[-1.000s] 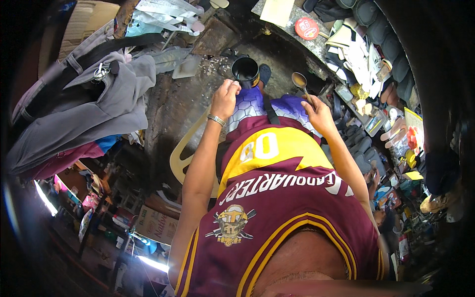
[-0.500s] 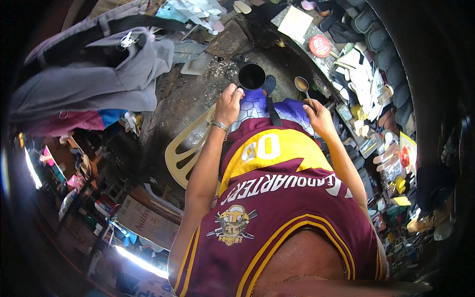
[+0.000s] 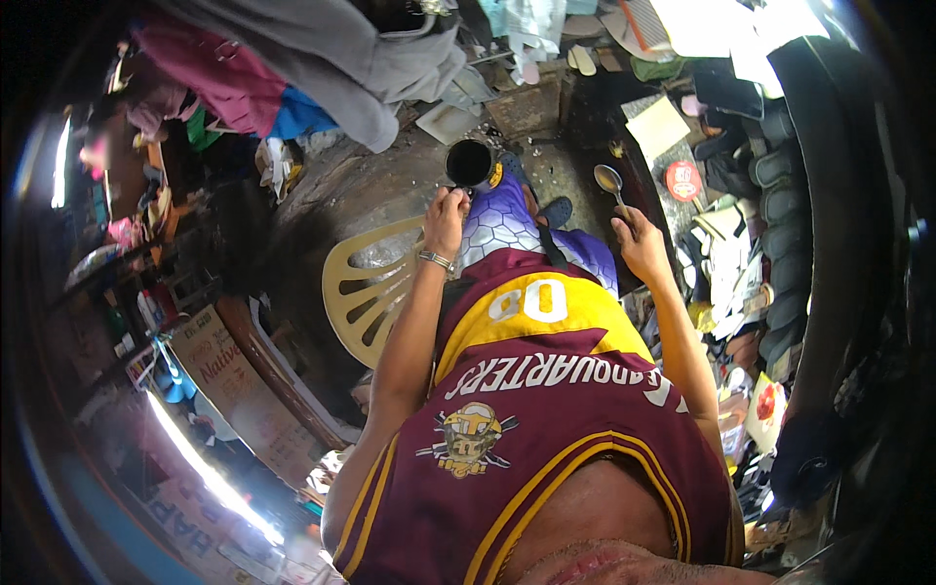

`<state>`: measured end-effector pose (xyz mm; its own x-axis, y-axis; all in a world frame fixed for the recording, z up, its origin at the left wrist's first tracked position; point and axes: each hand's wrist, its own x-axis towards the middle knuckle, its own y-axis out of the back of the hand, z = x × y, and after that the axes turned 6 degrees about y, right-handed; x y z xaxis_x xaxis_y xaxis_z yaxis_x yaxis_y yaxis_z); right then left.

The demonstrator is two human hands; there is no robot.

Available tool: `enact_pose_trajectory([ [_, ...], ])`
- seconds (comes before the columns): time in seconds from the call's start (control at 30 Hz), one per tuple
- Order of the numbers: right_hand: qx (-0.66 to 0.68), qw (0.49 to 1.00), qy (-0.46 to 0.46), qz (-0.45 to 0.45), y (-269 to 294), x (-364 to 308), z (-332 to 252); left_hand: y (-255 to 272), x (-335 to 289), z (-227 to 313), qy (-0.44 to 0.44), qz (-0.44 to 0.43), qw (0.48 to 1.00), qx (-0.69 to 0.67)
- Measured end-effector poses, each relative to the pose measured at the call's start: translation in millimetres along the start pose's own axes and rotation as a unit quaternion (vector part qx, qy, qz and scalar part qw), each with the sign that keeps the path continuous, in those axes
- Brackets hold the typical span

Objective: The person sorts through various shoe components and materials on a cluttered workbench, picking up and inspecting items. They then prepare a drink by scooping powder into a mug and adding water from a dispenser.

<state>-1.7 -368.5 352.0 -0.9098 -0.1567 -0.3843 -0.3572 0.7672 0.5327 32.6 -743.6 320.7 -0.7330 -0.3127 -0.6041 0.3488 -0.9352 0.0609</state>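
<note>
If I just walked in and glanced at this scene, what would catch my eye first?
Probably the two hands held out in front of the maroon and yellow jersey: the left hand grips a dark mug by its handle, and the right hand holds a metal spoon raised beside it. Next comes the pale yellow plastic chair below the left forearm, and the grey cloth hanging at the upper left.
</note>
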Motion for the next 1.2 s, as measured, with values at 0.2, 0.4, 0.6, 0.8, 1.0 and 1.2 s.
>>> enact_pose_trajectory([
  [0.2,-0.031,0.999,0.036,0.016,-2,-1,-6,49,3,-45,0.035,0.157,0.987,-0.01],
  [0.4,-0.14,0.988,0.054,-0.023,-23,-13,-8,106,-5,-67,0.069,0.245,0.966,-0.042],
  [0.6,-0.12,0.986,0.006,-0.117,-55,4,-58,155,-15,-69,0.014,0.286,0.956,-0.065],
  [0.8,-0.099,0.973,0.13,-0.165,-126,15,-145,198,5,-55,-0.011,0.294,0.945,-0.145],
  [1.0,-0.083,0.94,0.15,-0.294,-205,37,-287,267,64,-14,0.018,0.304,0.921,-0.244],
  [1.2,-0.023,0.879,0.254,-0.404,-291,73,-505,401,189,18,-0.01,0.304,0.907,-0.291],
])
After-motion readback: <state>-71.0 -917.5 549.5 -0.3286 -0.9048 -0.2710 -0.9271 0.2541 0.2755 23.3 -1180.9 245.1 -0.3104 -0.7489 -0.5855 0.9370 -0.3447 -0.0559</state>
